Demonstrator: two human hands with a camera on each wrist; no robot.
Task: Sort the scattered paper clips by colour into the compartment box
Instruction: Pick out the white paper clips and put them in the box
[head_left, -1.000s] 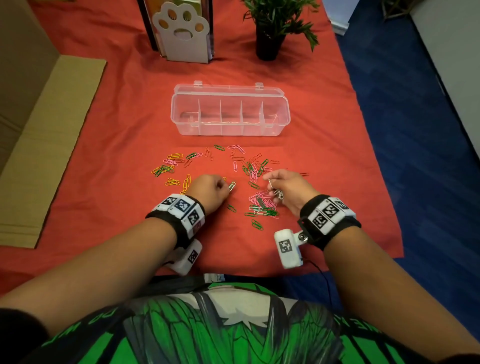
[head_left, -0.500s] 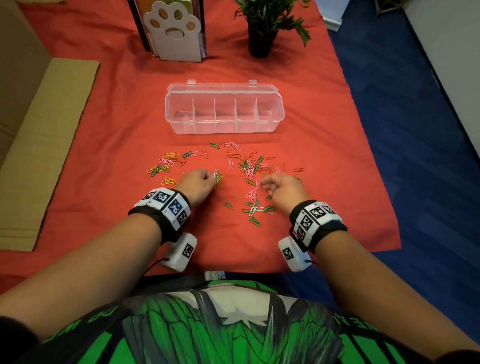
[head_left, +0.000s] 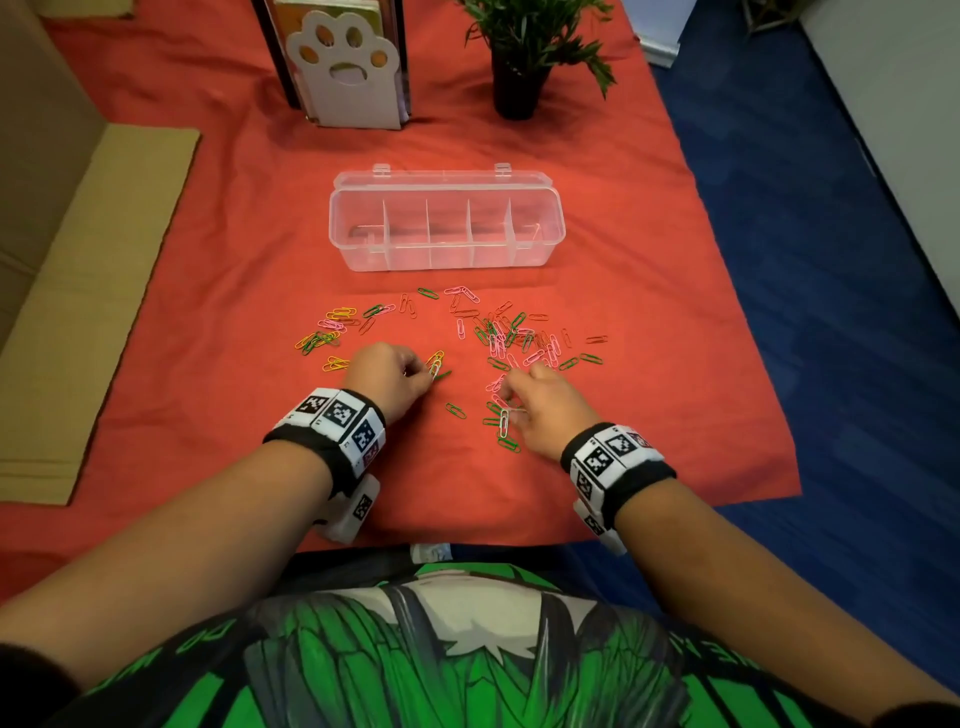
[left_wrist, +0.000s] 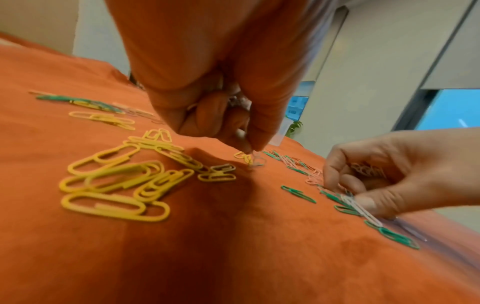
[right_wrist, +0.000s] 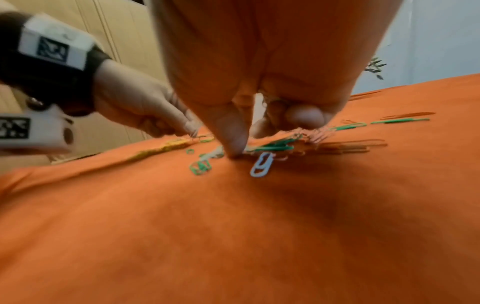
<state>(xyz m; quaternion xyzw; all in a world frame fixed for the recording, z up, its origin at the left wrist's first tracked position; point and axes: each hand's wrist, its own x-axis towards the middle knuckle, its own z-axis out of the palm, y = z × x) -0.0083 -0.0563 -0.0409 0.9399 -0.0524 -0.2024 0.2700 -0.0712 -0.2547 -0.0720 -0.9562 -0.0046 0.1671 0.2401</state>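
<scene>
Paper clips (head_left: 498, 338) in green, pink, yellow, orange and white lie scattered on the red cloth, in front of the clear compartment box (head_left: 447, 260), whose lid is open. My left hand (head_left: 395, 374) has its fingers curled round some clips, and its fingertips pinch a white clip (left_wrist: 255, 159) beside a yellow heap (left_wrist: 116, 179). My right hand (head_left: 540, 405) holds a bunch of white clips (left_wrist: 366, 170) in its curled fingers. Its thumb (right_wrist: 232, 142) presses the cloth beside another white clip (right_wrist: 262, 166) among green ones.
A white paw-shaped holder (head_left: 345, 67) and a potted plant (head_left: 524, 52) stand behind the box. Flat cardboard (head_left: 88, 291) lies along the left of the cloth. Blue floor (head_left: 831, 312) lies past the cloth's right edge.
My right hand has come nearer and leftwards, down onto the near edge of the green and pink pile. My left hand has shifted slightly left to the yellow clips.
</scene>
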